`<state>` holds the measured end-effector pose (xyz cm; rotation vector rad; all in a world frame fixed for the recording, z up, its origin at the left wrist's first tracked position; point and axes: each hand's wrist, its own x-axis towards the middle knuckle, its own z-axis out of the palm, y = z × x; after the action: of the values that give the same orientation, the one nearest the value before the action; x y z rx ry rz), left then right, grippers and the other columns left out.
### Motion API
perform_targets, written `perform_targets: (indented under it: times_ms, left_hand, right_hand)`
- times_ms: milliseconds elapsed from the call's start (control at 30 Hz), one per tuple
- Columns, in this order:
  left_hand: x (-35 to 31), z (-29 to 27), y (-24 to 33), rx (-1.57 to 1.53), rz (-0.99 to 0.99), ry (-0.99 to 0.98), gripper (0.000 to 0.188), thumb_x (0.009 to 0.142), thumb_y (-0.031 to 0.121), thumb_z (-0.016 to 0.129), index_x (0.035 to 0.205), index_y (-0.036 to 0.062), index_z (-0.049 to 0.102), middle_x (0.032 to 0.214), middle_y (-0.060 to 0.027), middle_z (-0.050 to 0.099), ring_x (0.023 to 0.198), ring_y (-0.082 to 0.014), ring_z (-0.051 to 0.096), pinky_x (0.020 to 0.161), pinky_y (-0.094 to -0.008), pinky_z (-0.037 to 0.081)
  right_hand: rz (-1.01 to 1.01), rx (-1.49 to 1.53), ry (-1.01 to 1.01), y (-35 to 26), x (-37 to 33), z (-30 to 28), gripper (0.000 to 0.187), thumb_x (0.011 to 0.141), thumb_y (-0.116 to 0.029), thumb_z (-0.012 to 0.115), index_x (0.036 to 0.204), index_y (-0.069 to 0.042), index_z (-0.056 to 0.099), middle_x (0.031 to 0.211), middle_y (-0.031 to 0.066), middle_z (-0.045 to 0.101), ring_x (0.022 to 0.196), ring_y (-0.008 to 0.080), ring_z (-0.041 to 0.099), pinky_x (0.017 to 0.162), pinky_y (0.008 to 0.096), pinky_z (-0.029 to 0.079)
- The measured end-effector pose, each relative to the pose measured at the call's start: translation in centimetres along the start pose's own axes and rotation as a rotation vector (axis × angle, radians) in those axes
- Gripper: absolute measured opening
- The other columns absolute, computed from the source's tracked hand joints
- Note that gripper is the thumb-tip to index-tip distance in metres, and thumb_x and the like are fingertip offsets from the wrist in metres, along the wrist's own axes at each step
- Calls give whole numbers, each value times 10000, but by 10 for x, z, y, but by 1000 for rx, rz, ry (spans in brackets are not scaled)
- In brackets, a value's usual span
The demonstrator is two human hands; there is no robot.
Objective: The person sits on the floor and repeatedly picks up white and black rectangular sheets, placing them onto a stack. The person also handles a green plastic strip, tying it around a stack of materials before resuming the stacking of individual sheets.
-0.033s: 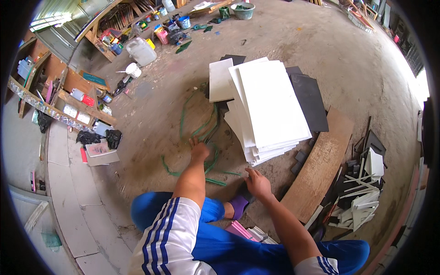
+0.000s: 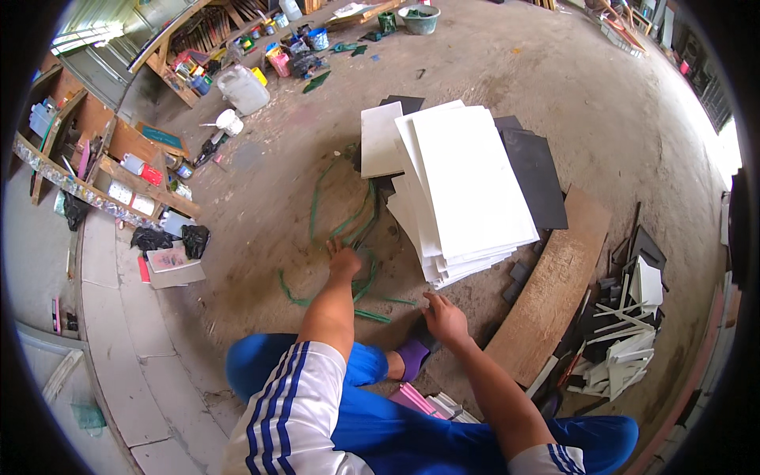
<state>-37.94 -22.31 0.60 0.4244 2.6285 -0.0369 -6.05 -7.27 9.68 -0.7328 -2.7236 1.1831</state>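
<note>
My left hand point(image 2: 343, 263) reaches down to the floor among loose green strapping point(image 2: 315, 207), its fingers stretched and apart. Whether a fingertip presses on the strap is too small to tell. My right hand point(image 2: 446, 318) hovers by the near corner of a tall stack of white sheets point(image 2: 473, 182), fingers loosely bent and apart, with nothing visible in them. One short strap end lies just left of its fingertips. The top white sheets sit slightly fanned. Black sheets point(image 2: 536, 178) stick out along the stack's right side, and a smaller white sheet point(image 2: 381, 138) lies at its left.
A brown board point(image 2: 554, 289) lies right of the stack, beside a heap of white and black offcuts point(image 2: 625, 356). Pink pieces point(image 2: 416, 400) rest between my legs. Wooden shelving point(image 2: 119, 170) with bottles stands left; a white jerrycan point(image 2: 243, 89) and a basin point(image 2: 419, 19) sit farther back.
</note>
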Motion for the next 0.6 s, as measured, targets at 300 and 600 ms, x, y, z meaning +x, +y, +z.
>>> perform_targets:
  times_ms: [300,600]
  left_hand:
    - [-14,-53,23,-166,14,123,326,954,221,694,1212,21,703,1287,-195,679,1157,-379,656,1054,-525,475]
    - [-77,-220,43,-193,570,-377,407,878,453,802,981,59,799,739,-19,677,678,-139,591,591,-361,484]
  right_hand:
    - [-23,27,-31,-3,15,5,393,922,-232,678,1300,-138,628,1095,143,719,974,346,718,809,461,581]
    - [-352,200,262,-114,58,-34,674,826,-180,809,1401,0,508,1362,254,566,1229,426,579,984,471,513]
